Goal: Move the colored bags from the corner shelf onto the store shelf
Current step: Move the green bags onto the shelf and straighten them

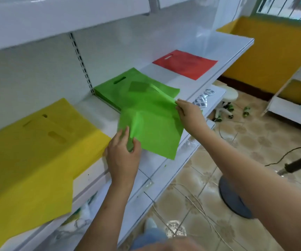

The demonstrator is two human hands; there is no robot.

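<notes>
A green bag (153, 124) is held over the front of the white store shelf (236, 51) by both hands. Its near corner is pinched by the left hand (123, 153), with the thumb on one side of the cloth and the fingers on the other. Its far edge is pinched by the right hand (187, 113), and the cloth is pulled out between the two hands. The bag looks thin, soft and very light, like cloth paper. A fold and some bumps can be seen in the middle, so it is likely to bend and flop if only one spot is held. It does not look slippery, and it is not likely to break. The edges and corners seem to be the best places to hold, so that the bag can be spread flat. The cut-out handle hole could be used too. A pile of green bags (120, 86) lies flat on the shelf just behind the held bag, and the held bag partly covers it. A red bag (186, 65) lies flat farther along the shelf to the right. Yellow bags (33, 147) are spread on the left, hanging over the shelf's front edge.
</notes>
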